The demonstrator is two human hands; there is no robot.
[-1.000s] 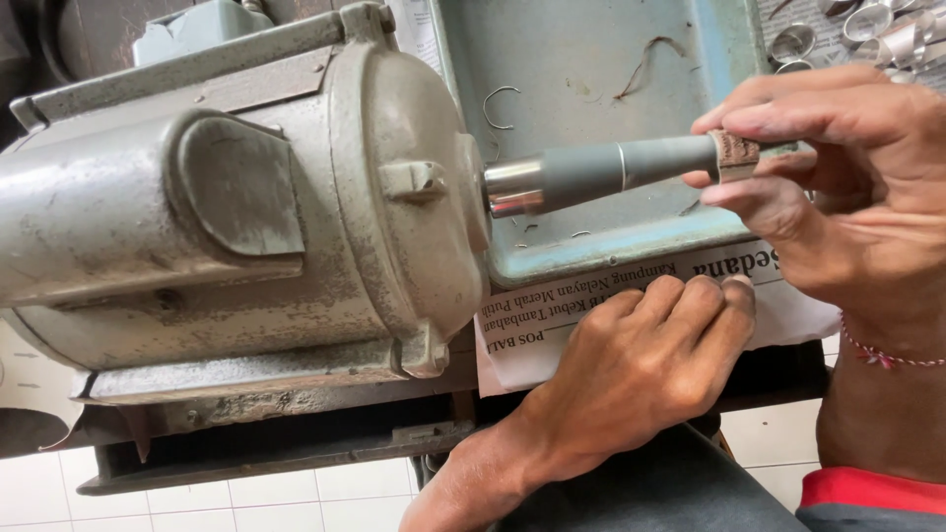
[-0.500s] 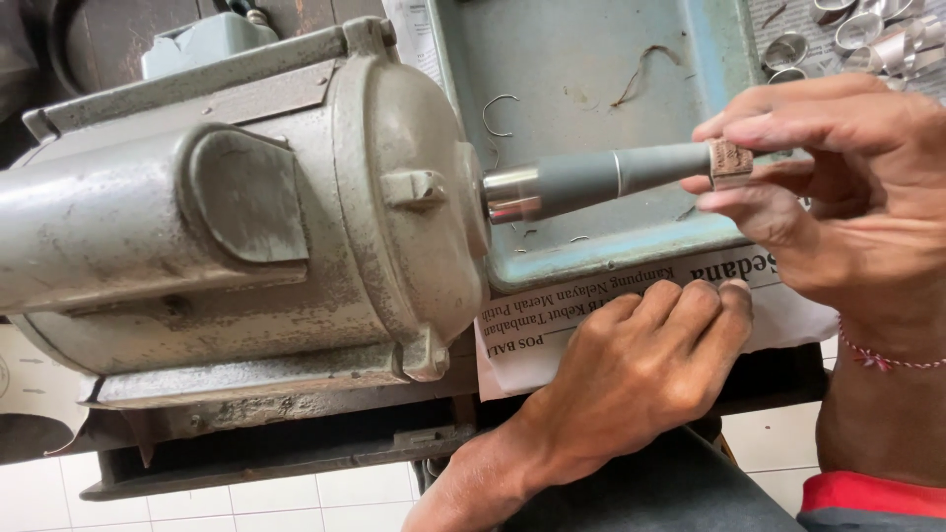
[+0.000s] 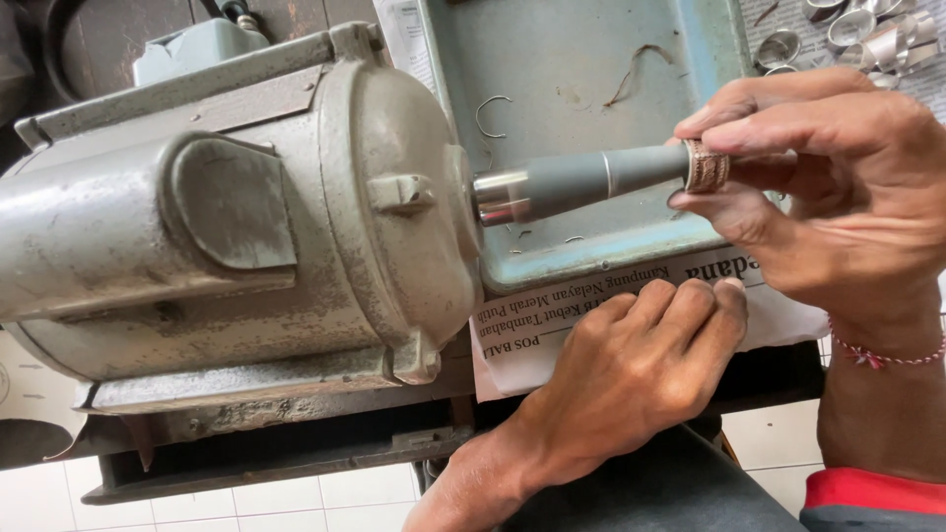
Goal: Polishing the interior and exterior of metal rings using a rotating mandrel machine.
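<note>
The right hand (image 3: 828, 187) pinches a patterned ring (image 3: 706, 166) on the motor's (image 3: 236, 217) grey tapered spindle (image 3: 591, 179). The left hand (image 3: 631, 369), curled and seemingly holding nothing, rests on newspaper (image 3: 532, 325).

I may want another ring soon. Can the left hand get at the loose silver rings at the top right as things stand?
Probably not directly: the left hand rests on the newspaper, and the right hand, holding a patterned ring on the grey tapered spindle, lies between it and the silver rings.

Single head-worn camera looking steeply down, sitting close over motor (image 3: 236, 227) and tray (image 3: 591, 59); no second view overlapping.
</note>
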